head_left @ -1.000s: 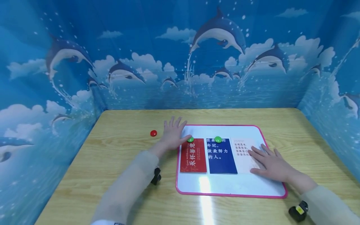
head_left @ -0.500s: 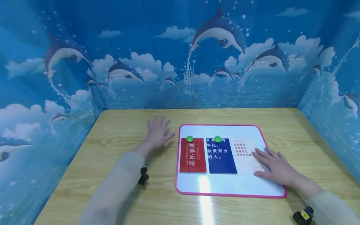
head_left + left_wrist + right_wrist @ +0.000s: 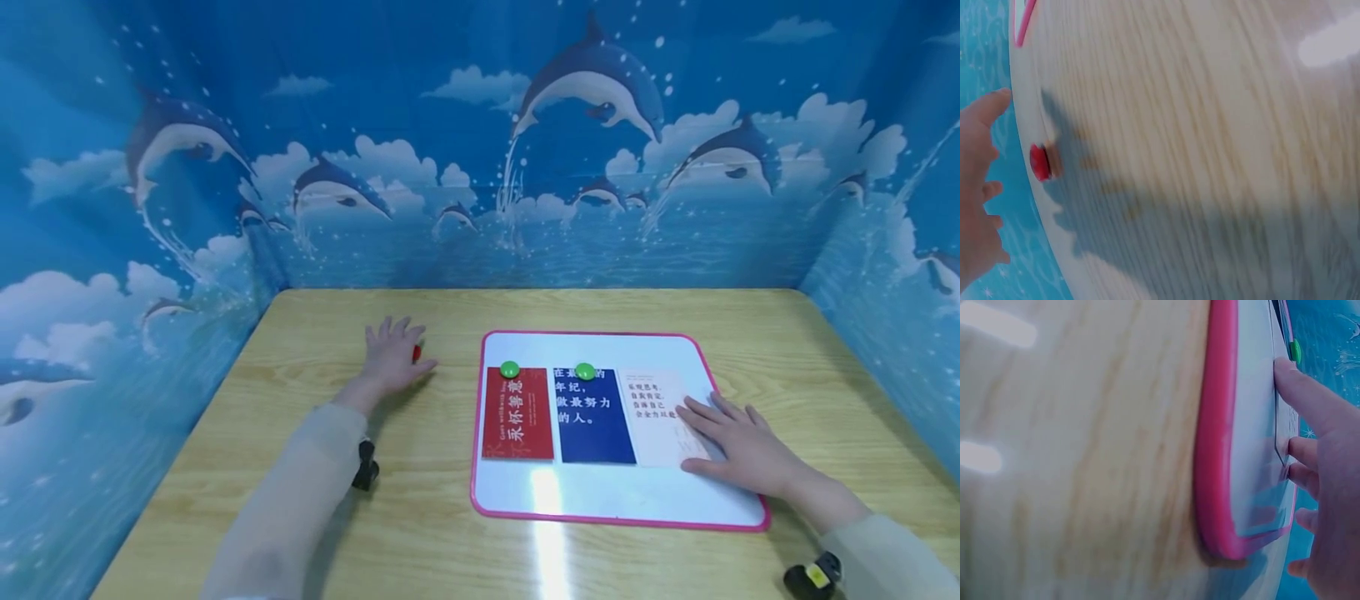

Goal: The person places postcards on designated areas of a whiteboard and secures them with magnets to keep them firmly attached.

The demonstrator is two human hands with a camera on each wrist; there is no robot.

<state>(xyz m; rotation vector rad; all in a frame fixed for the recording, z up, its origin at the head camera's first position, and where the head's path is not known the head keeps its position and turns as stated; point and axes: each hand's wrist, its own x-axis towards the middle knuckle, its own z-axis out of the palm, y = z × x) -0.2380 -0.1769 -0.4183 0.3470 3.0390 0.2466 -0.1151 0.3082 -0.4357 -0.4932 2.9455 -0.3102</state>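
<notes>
My left hand (image 3: 390, 360) hovers over the table left of the board with its fingers spread. A round red magnet (image 3: 416, 354) lies on the wood by its thumb side, partly covered by the hand in the head view; the left wrist view shows the red magnet (image 3: 1039, 162) below the fingers, apart from them. My right hand (image 3: 738, 447) rests flat at the right side of a pink-rimmed whiteboard (image 3: 570, 496). Its fingertips press the edge of a white printed card (image 3: 652, 437). Green magnets sit at the tops of a red card (image 3: 517, 429) and a blue card (image 3: 596, 443).
The whiteboard lies flat on a light wooden table (image 3: 247, 433). A blue dolphin-print curtain (image 3: 465, 242) closes off the back and sides. Each wrist carries a small black camera. Bright glare crosses the board's lower part and the table in front.
My left hand has moved left, away from the red card and its green magnet, to the red magnet. The right hand slid slightly right and keeps touching the white card.
</notes>
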